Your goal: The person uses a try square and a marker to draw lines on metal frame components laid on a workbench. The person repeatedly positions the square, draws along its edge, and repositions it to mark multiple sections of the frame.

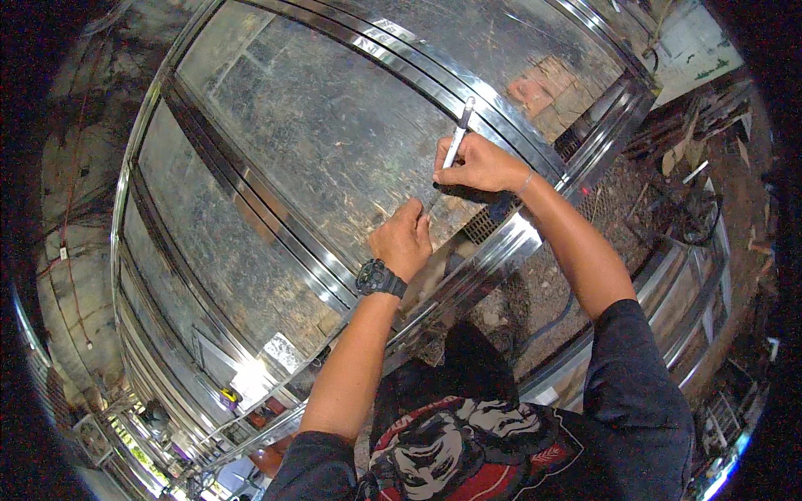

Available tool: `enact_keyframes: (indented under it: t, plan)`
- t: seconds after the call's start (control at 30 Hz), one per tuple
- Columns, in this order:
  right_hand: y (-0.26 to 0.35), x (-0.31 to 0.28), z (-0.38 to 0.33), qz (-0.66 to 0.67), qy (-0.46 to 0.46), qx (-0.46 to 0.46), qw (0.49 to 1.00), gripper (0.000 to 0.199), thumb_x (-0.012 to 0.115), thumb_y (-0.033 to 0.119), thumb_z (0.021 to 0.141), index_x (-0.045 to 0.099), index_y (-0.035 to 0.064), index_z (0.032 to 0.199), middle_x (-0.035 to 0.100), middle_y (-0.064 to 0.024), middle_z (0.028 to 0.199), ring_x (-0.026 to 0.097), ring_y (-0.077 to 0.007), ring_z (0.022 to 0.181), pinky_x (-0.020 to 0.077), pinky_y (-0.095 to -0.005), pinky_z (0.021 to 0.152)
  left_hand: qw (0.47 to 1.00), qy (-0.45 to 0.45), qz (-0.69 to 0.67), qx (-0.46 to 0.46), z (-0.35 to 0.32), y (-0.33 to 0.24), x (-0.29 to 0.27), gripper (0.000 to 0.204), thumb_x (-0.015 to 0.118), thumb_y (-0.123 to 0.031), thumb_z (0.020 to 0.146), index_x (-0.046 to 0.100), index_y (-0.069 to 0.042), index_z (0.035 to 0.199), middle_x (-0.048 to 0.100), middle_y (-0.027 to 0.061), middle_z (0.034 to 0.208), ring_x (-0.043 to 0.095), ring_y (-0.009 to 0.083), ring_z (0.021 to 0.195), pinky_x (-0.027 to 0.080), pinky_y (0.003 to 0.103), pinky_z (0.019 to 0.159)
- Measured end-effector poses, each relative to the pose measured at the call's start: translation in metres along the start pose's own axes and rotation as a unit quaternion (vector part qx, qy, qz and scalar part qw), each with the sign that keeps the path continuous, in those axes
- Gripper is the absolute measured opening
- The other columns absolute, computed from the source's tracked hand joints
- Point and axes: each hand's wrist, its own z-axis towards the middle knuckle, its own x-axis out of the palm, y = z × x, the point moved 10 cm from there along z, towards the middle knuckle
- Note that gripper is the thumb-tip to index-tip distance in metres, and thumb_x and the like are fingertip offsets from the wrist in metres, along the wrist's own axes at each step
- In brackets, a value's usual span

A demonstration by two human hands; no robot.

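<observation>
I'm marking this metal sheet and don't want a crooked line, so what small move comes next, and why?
Probably draw the marker a short stroke toward the left hand. The right hand has its tip at the sheet, and the left hand presses flat just below, steadying the spot.

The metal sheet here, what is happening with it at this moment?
A person leans over a large shiny metal sheet with raised ribs. The right hand holds a white marker pen in a closed grip, its tip down on the sheet near the edge. The left hand, with a black wristwatch, rests on the sheet just beside the tip. Below the sheet's edge there is bare ground with scrap.
</observation>
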Motion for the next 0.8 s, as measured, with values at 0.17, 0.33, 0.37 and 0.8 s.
enact_keyframes:
  t: [0.17,0.33,0.37,0.8]
  plan:
    - [-0.0015,0.0004,0.0006,0.000,-0.002,-0.005,1.000,0.016,0.078,0.015,0.088,0.068,0.0032,0.089,0.068,-0.0010,0.079,0.061,-0.0101,0.077,0.0484,-0.0289,0.072,1.000,-0.005,-0.007,0.008,-0.0003,0.0007,-0.0005,0.013,0.064,-0.020,0.093,0.056,-0.011,0.098,0.068,0.0148,0.090,0.066,0.0421,0.079,0.050,0.052,0.063]
    - [-0.0037,0.0003,0.0005,-0.013,0.003,-0.002,1.000,0.016,0.078,0.016,0.088,0.068,0.0031,0.090,0.069,-0.0011,0.080,0.061,-0.0102,0.077,0.0493,-0.0293,0.072,0.999,-0.042,-0.011,0.018,-0.0007,-0.0017,-0.0047,0.016,0.067,-0.022,0.092,0.057,-0.010,0.092,0.066,0.0153,0.078,0.066,0.0417,0.072,0.048,0.051,0.059]
    - [-0.0037,0.0004,0.0012,-0.006,0.002,-0.006,1.000,0.016,0.078,0.016,0.088,0.068,0.0030,0.090,0.069,-0.0012,0.080,0.062,-0.0102,0.077,0.0494,-0.0294,0.072,0.999,-0.041,-0.009,0.016,-0.0007,-0.0002,-0.0039,0.016,0.067,-0.022,0.092,0.057,-0.010,0.092,0.066,0.0153,0.078,0.066,0.0416,0.071,0.048,0.051,0.059]
    - [-0.0020,-0.0002,-0.0004,-0.002,-0.006,-0.003,1.000,0.015,0.076,0.016,0.087,0.068,0.0026,0.088,0.069,-0.0035,0.079,0.063,-0.0119,0.077,0.0500,-0.0303,0.073,0.999,-0.037,-0.006,0.016,-0.0008,-0.0008,-0.0038,0.015,0.067,-0.023,0.092,0.057,-0.011,0.092,0.066,0.0140,0.076,0.067,0.0399,0.070,0.050,0.050,0.059]
